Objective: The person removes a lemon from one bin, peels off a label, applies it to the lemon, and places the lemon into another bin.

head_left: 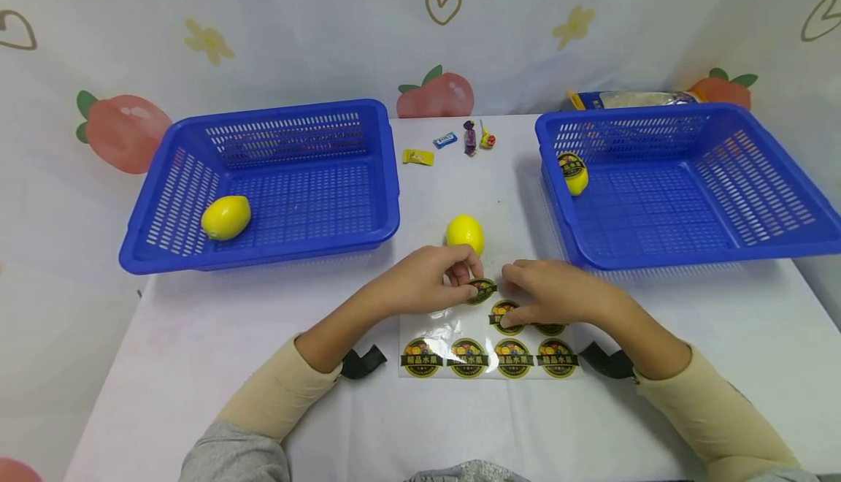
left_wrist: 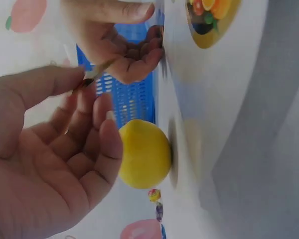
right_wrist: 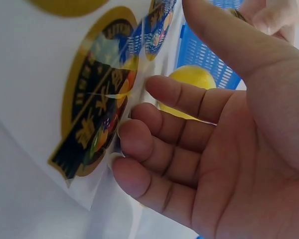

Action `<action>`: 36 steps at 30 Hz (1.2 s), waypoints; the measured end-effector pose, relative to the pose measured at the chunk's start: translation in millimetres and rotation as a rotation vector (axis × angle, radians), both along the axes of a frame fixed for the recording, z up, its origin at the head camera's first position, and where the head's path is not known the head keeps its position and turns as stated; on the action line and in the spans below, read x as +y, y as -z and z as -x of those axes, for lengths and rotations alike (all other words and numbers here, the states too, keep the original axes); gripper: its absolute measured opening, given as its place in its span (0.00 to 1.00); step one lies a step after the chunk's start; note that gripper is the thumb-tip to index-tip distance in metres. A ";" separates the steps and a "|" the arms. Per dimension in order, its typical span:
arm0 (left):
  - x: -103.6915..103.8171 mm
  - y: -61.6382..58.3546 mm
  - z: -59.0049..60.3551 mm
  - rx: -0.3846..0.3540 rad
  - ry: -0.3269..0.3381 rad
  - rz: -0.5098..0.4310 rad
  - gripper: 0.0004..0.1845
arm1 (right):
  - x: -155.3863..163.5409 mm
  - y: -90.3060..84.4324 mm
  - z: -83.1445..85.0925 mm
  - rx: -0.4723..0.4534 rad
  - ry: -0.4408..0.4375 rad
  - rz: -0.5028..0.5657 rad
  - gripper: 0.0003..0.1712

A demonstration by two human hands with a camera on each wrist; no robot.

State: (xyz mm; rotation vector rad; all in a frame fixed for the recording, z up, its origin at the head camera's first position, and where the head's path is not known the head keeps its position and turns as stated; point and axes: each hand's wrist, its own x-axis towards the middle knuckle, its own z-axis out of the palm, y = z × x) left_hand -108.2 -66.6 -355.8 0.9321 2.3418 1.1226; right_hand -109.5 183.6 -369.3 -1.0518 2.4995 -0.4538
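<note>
Left hand (head_left: 430, 280) pinching a round sticker (head_left: 482, 290) at the far edge of the sticker sheet (head_left: 489, 347), near the table's (head_left: 197, 336) front edge. Right hand (head_left: 552, 293) flat-fingered, pressing the sheet down. Loose lemon (head_left: 465, 234) just beyond the hands, between two blue baskets (head_left: 276, 182).

The scene is viewed from the head camera, aimed forward and down over the counter (head_left: 197, 336) at middling range. The left wrist view is taken close behind the left hand (left_wrist: 50, 164), rolled sideways. The right wrist view is pressed very near the sheet (right_wrist: 35, 99). The lemon (head_left: 465, 234) is shared by all three views.
</note>
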 end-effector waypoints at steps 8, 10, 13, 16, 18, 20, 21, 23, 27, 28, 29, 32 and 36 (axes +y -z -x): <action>1.5 4.2 6.0 -0.024 -0.160 -0.243 0.10 | 1.5 -5.5 1.3 0.030 0.002 0.076 0.19; 1.2 4.9 7.7 -0.037 -0.201 -0.289 0.11 | 1.1 -4.6 2.6 0.022 0.034 0.086 0.18; 0.1 6.7 10.9 -0.041 -0.239 -0.357 0.14 | 0.1 -2.0 5.5 0.008 0.106 0.099 0.17; -1.0 8.3 14.2 -0.048 -0.271 -0.405 0.15 | -1.2 0.0 8.4 -0.005 0.185 0.130 0.18; -1.2 8.8 16.1 -0.061 -0.300 -0.422 0.15 | -2.1 0.9 10.1 -0.024 0.242 0.156 0.22; -1.6 9.1 17.8 -0.085 -0.331 -0.432 0.15 | -3.2 1.9 12.4 -0.045 0.289 0.186 0.28; -1.7 9.2 18.5 -0.096 -0.346 -0.434 0.15 | -3.8 2.4 13.3 -0.058 0.312 0.199 0.31; -2.0 9.9 19.9 -0.112 -0.370 -0.437 0.16 | -5.2 3.7 14.9 -0.079 0.349 0.222 0.38; -2.0 12.7 22.9 -0.125 -0.392 -0.450 0.18 | -8.5 6.4 18.6 -0.098 0.384 0.271 0.48; -1.8 13.8 23.8 -0.125 -0.394 -0.452 0.19 | -9.3 7.0 19.8 -0.101 0.387 0.287 0.50; -1.6 14.8 24.5 -0.126 -0.397 -0.454 0.19 | -10.2 7.7 20.9 -0.102 0.387 0.303 0.51; -1.0 17.7 26.9 -0.134 -0.403 -0.464 0.20 | -12.7 9.0 24.1 -0.106 0.386 0.343 0.53; -0.3 19.9 28.9 -0.154 -0.408 -0.482 0.21 | -16.0 10.6 28.4 -0.122 0.385 0.379 0.54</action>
